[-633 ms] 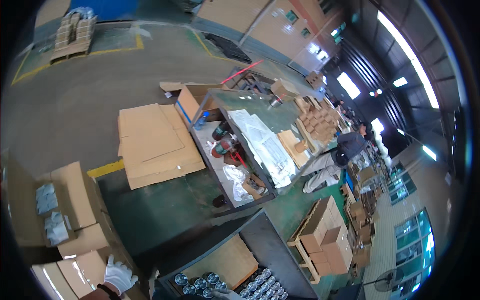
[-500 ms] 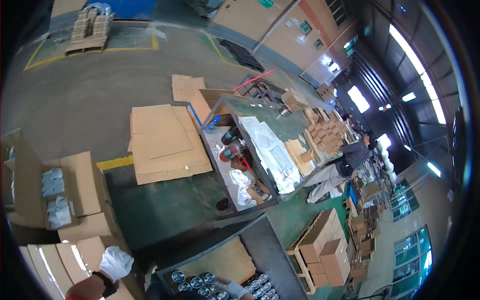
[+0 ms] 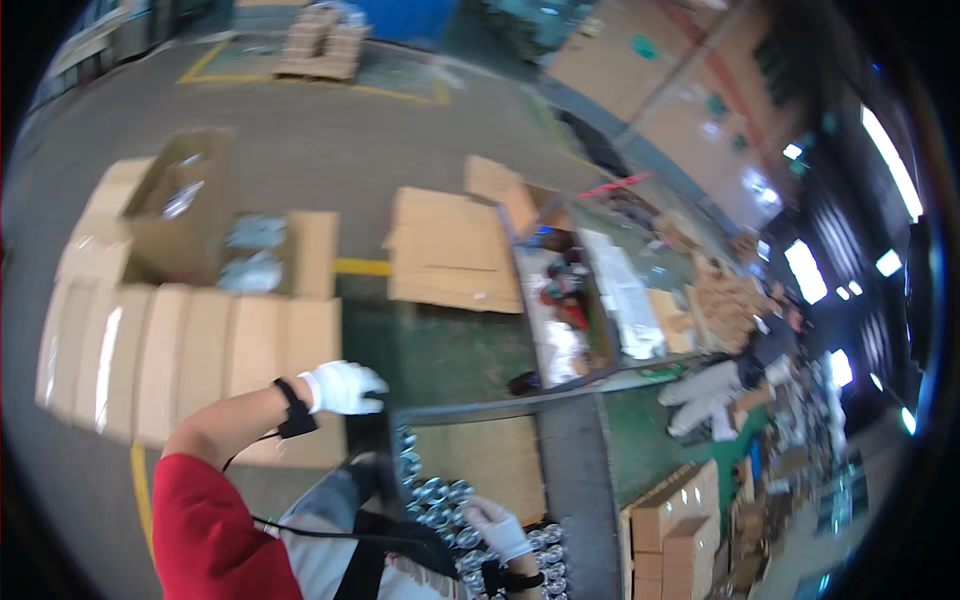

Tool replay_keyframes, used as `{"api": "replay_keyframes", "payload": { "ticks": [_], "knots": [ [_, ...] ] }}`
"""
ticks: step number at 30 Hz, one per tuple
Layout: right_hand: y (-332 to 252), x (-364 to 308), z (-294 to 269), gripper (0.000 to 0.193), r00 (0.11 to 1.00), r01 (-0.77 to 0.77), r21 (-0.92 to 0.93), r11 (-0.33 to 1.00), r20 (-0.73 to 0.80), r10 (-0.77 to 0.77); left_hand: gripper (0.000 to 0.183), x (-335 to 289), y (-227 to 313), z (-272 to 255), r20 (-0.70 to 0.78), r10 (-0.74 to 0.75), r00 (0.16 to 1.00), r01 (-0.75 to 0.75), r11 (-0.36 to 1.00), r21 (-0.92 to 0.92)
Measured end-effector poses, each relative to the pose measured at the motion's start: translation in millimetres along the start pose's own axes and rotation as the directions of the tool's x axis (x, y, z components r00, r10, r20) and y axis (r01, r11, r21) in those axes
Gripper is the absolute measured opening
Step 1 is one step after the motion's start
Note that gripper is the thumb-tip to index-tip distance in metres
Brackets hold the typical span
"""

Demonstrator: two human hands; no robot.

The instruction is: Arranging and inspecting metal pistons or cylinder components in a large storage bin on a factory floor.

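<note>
My left hand (image 3: 343,388), in a white glove, hangs beside the row of closed cartons (image 3: 255,345), near the corner of a dark-rimmed bin. Its fingers are apart and slightly curled, with nothing seen in them. My right hand (image 3: 497,527), also gloved in white, is over the shiny round metal parts (image 3: 438,492) packed in the bin. Blur hides whether its fingers grip one of these parts. Brown cardboard (image 3: 480,450) lies in the bin beyond the parts. Dark bands circle both my wrists.
An open carton (image 3: 180,225) and a smaller one with grey-white wrapped items (image 3: 255,250) stand on the cartons at left. Flat cardboard (image 3: 455,250) lies on the floor ahead. A workbench (image 3: 620,290) with papers stands beyond the bin; a person (image 3: 740,370) is beside it. Boxes (image 3: 675,530) stand at right.
The view has swung left, so the bench and cardboard sit further right. My left hand has come away from above the cartons to the bin's corner. My right hand remains over the metal parts.
</note>
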State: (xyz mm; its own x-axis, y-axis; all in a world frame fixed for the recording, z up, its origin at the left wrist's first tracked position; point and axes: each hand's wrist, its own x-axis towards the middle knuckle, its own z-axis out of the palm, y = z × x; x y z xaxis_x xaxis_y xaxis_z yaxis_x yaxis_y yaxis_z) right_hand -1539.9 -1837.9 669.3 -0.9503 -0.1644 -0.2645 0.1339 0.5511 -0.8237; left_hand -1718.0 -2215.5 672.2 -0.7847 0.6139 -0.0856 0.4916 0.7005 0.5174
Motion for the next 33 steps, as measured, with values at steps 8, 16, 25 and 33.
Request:
{"api": "replay_keyframes", "payload": {
  "ticks": [8, 16, 25, 33],
  "knots": [
    [-31, 21, 81, 0.032, 0.945, -0.039, 0.327, 0.944, 0.320, -0.072, 0.045, -247, 88, 100, 0.126, 0.064, 0.990, -0.004, 0.905, -0.426],
    [-140, 10, 234, 0.015, 0.694, 0.340, 0.071, 0.938, 0.653, -0.301, 0.045, -481, 136, 97, -0.209, -0.665, 0.717, 0.546, 0.722, -0.426],
    [-253, 8, 504, 0.012, -0.056, 0.983, 0.170, 0.067, 0.625, -0.778, 0.055, -715, 179, 169, -0.035, -0.997, -0.065, 0.733, -0.024, -0.680],
    [-383, 73, 630, 0.033, 0.229, 0.841, -0.106, 0.531, 0.958, -0.172, 0.050, -786, 88, 114, 0.046, -0.974, -0.221, 0.616, -0.176, -0.768]
  ]
}}
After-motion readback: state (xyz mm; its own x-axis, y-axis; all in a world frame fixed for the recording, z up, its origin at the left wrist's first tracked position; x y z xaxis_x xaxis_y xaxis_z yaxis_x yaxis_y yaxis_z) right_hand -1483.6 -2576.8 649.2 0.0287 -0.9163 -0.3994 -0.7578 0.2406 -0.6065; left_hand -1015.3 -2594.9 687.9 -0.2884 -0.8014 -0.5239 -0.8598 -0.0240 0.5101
